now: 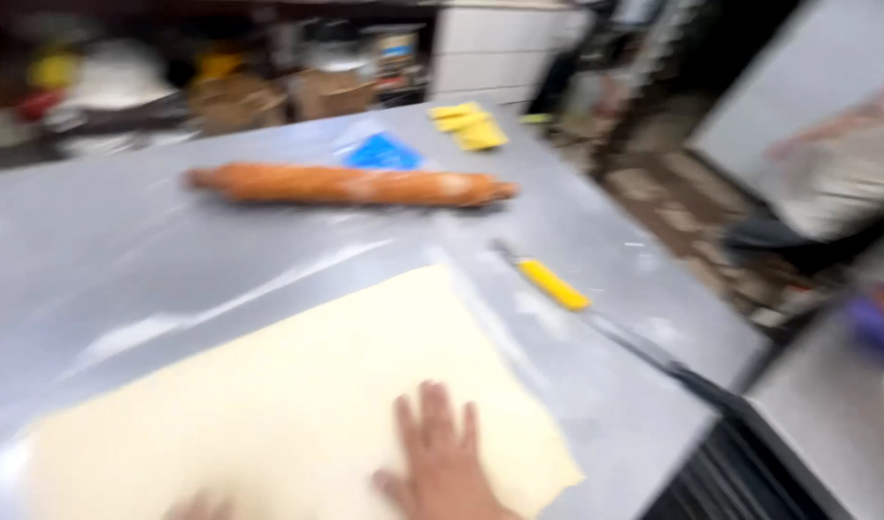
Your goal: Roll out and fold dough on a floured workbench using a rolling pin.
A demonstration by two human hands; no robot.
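The dough sheet (pixel 288 404), pale and rolled flat, lies on the near left part of the steel table (pixel 124 250), its near right corner close to the table's edge. The right hand (pixel 442 462) rests flat on it near that corner, fingers spread wide, holding nothing. Only a sliver of the left hand (pixel 196 506) shows at the bottom edge, touching the dough; I cannot tell how it is held.

The picture is blurred, so fine detail is lost. As a judgement, the thin sheet could stretch or tear if the pressing palm drags it, and the corner nearest the edge could slip over the side.

Just right of the dough lies a knife with a yellow handle (pixel 554 284), its tip pointing away; a careless sweep of the hand could knock it. Farther off, a wooden rolling pin (pixel 350 185) lies crosswise and could roll. Behind it sits a flat blue packet (pixel 384 152), and at the far right corner some yellow rectangular pieces (pixel 471 125). Beyond the table, brown boxes (pixel 268 96) and a white tub (pixel 114 82) stand on dim shelves, too blurred for any label to show.
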